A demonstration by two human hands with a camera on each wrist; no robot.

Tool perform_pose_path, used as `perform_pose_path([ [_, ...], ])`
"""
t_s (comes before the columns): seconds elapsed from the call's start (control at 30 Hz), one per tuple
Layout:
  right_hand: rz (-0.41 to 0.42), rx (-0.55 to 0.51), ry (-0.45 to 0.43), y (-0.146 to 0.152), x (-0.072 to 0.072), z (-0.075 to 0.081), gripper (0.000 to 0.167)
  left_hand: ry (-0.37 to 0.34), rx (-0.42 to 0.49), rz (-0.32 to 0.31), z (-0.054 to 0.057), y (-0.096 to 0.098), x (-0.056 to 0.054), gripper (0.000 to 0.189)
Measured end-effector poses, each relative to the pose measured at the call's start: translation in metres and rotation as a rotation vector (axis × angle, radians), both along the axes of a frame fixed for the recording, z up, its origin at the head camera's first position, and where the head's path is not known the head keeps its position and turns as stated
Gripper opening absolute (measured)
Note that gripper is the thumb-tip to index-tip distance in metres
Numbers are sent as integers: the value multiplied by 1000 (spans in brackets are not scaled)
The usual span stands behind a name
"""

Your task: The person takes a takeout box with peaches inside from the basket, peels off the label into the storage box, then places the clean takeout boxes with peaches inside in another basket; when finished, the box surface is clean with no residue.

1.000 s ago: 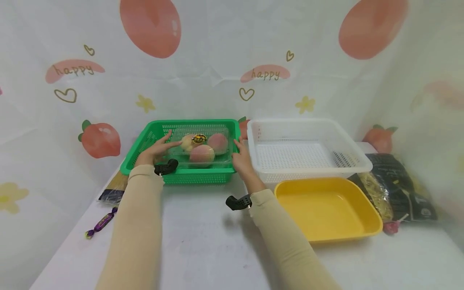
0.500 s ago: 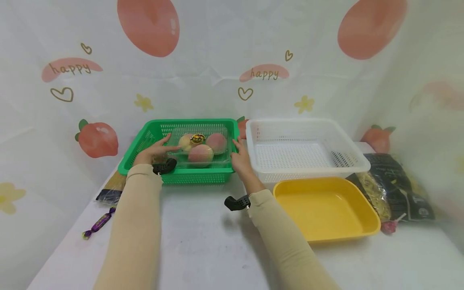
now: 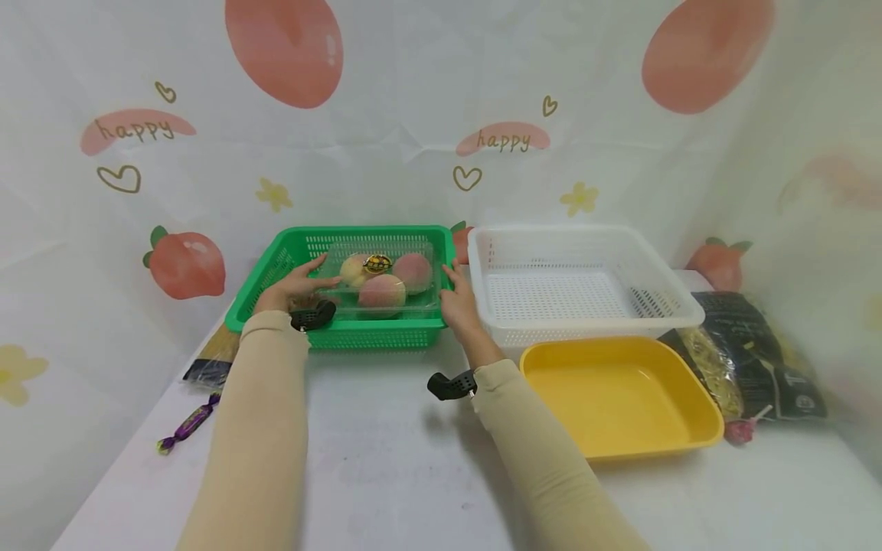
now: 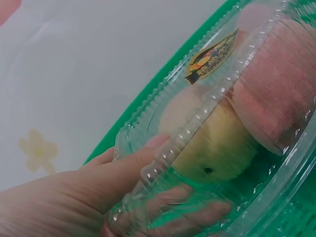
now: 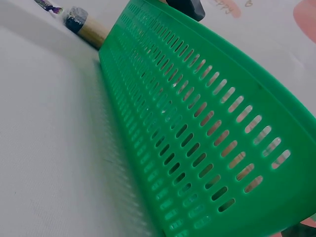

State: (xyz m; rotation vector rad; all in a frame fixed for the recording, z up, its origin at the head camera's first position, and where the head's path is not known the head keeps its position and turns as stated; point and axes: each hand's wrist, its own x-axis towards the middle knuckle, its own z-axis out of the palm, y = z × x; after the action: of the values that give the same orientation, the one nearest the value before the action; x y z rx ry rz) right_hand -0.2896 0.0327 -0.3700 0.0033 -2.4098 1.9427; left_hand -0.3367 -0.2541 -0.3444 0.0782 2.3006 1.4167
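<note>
A clear plastic clamshell box [image 3: 416, 308] with three peaches [image 3: 382, 293] and a black-and-gold sticker [image 3: 377, 265] sits inside the green perforated basket [image 3: 375, 337]. My left hand [image 3: 288, 289] grips the box's left end. In the left wrist view its thumb [image 4: 133, 160] lies over the lid edge, and the other fingers [image 4: 182, 222] show through the plastic below. At the basket's right end, my right hand [image 3: 460, 304] holds the rim with fingers and thumb. The right wrist view shows mostly the slotted basket wall [image 5: 276, 98]; the right hand is nearly out of that frame.
A white perforated basket [image 3: 592, 324] stands right of the green one, with a yellow tray [image 3: 620, 405] in front. Dark packages [image 3: 751, 344] and a lollipop [image 3: 740, 431] lie far right. A brush [image 3: 217, 358] and a purple-wrapped candy [image 3: 189, 423] lie left.
The left hand's raised finger has come down slightly at the box's left end. The right hand, box and baskets look almost the same; the head view has shifted a little.
</note>
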Motion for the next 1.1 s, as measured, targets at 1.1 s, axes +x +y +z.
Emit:
perform_pose_path([
  [1.1,-34,6,13,-2,3,0,53,7,336,257,18,-8,15,57],
])
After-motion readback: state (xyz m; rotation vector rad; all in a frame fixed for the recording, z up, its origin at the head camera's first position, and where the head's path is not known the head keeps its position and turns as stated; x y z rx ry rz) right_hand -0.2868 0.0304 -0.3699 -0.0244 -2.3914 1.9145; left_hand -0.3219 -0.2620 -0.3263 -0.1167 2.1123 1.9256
